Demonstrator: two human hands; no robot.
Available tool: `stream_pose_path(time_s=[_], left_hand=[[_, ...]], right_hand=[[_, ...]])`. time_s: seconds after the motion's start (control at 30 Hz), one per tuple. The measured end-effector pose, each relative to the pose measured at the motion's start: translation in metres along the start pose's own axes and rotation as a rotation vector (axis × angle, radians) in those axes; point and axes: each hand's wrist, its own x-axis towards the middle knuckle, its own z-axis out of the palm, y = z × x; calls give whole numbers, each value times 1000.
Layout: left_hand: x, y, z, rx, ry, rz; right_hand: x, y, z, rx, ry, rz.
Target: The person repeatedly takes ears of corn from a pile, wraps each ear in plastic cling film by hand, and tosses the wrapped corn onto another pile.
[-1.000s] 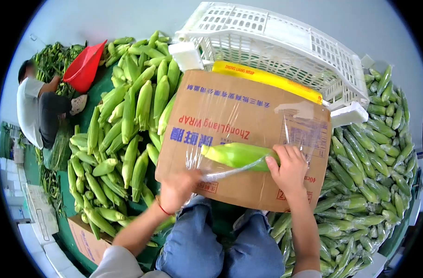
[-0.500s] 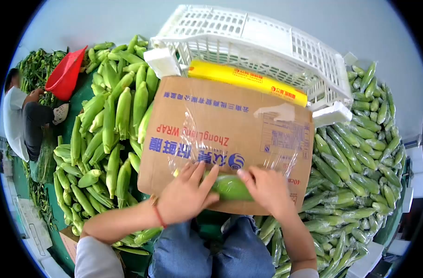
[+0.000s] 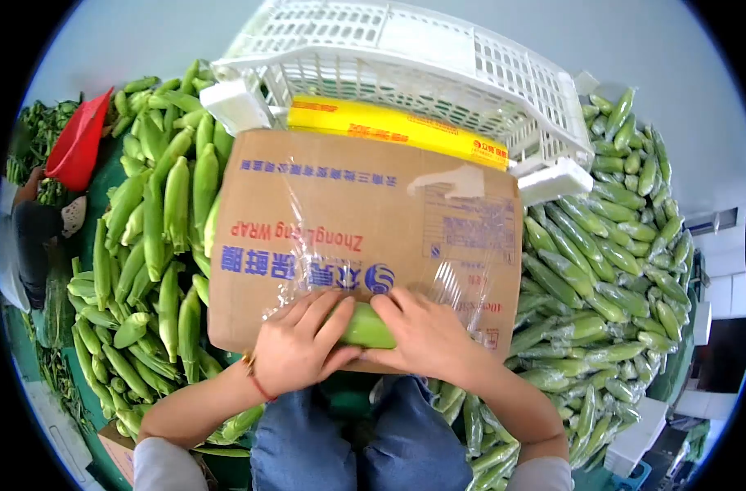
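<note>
A green-husked ear of corn (image 3: 367,326) lies crosswise on the near part of a printed cardboard box (image 3: 307,196). My left hand (image 3: 301,340) is wrapped over its left end, and my right hand (image 3: 420,334) closes round its right end. Both ends of the ear are hidden under my fingers. Clear, shiny plastic film stretches over the box top around the ear; I cannot make out its edges. Behind the box, a yellow roll of wrap (image 3: 397,129) rests against a white plastic crate (image 3: 422,86).
Unwrapped corn ears (image 3: 156,213) are heaped on the left. Film-wrapped ears (image 3: 610,270) pile up on the right. A red basin (image 3: 80,141) and a seated person (image 3: 33,237) are at the far left. White blocks (image 3: 557,182) flank the box's far corners.
My right hand has moved in toward my left and closed round the ear's right end. Less of the ear shows. The whole view has shifted, with the box now further left.
</note>
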Motion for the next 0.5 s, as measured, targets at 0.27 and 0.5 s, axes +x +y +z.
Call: stream_pose_path(time_s=[0.27, 0.5], left_hand=[[133, -100, 26, 20, -216, 42], [184, -94, 22, 375, -613, 41]], right_hand=[[50, 60, -8, -375, 597, -346], [34, 30, -6, -319, 311, -60]])
